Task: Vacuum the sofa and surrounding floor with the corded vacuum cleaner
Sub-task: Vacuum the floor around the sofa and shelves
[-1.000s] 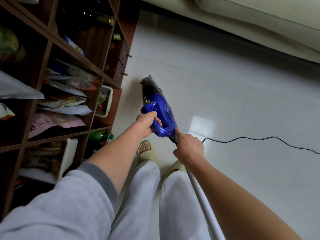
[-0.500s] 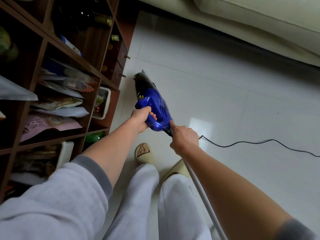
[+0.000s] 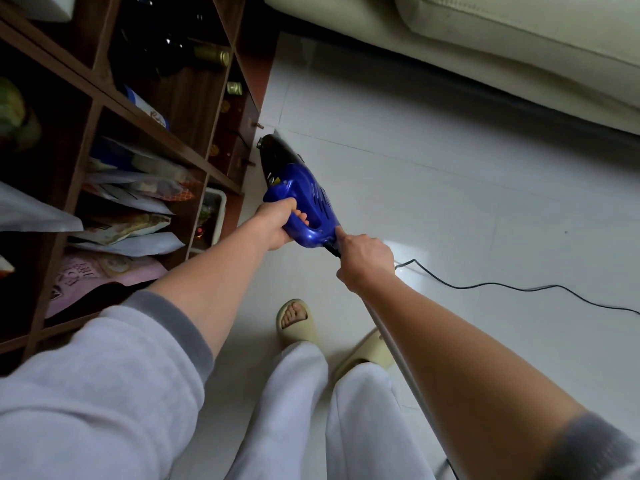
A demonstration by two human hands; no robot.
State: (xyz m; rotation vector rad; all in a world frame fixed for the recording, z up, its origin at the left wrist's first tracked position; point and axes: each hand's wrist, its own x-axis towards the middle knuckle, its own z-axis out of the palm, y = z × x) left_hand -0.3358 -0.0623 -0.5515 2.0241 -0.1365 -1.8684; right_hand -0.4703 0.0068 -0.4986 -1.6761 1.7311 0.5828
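The left hand (image 3: 277, 221) grips the blue handheld vacuum (image 3: 304, 202) by its loop handle, the right hand (image 3: 365, 261) clasps its rear pole; it looks light and rigid.

1. Light: dim, cool indoor daylight; source out of view.
2. Glare: a soft white patch on the glossy floor (image 3: 433, 188), just beside the right hand (image 3: 363, 259).
3. Shadow: a dark band under the sofa (image 3: 519, 39); the shelf (image 3: 145, 112) compartments are near black.
4. Blur: the near sleeve (image 3: 90, 403) and the lower right corner are soft.
5. Distortion: wide-angle bending of shelf lines and sofa edge toward the frame borders.
6. Focus: centre sharp; floor joints are clear.
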